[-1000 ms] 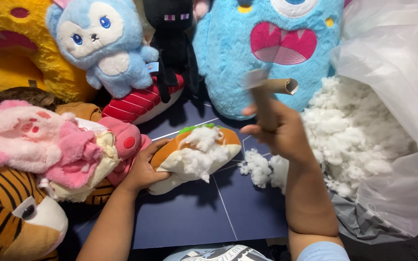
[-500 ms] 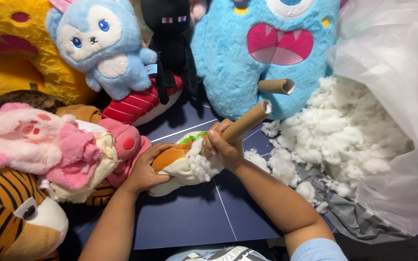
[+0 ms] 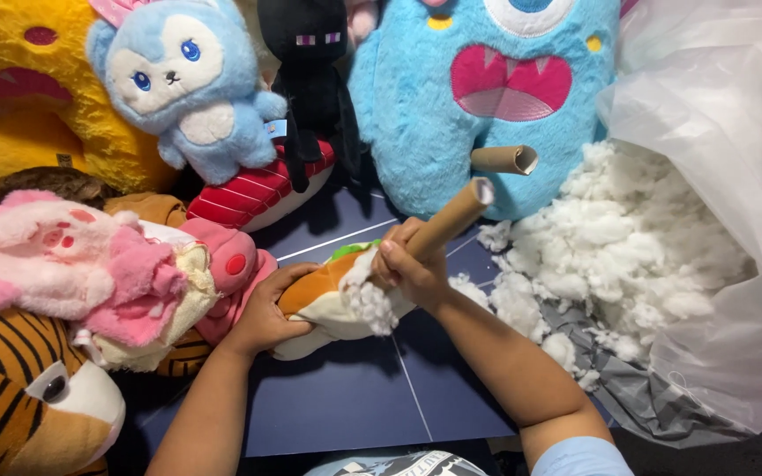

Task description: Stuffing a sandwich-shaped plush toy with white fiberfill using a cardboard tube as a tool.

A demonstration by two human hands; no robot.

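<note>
Since half a second ago the right hand (image 3: 412, 269) has pushed the cardboard tube (image 3: 447, 220) a little deeper, its lower end now buried in the white stuffing (image 3: 368, 300) at the opening of the orange plush toy (image 3: 324, 304). The right hand is closed around the tube, which tilts up to the right. The left hand (image 3: 266, 313) grips the toy's left end, fingers curled over it, on the dark blue table (image 3: 346, 405). A heap of loose stuffing (image 3: 628, 238) lies to the right in a clear plastic bag (image 3: 725, 132). A second tube (image 3: 504, 159) rests against the blue monster plush (image 3: 434, 115).
</note>
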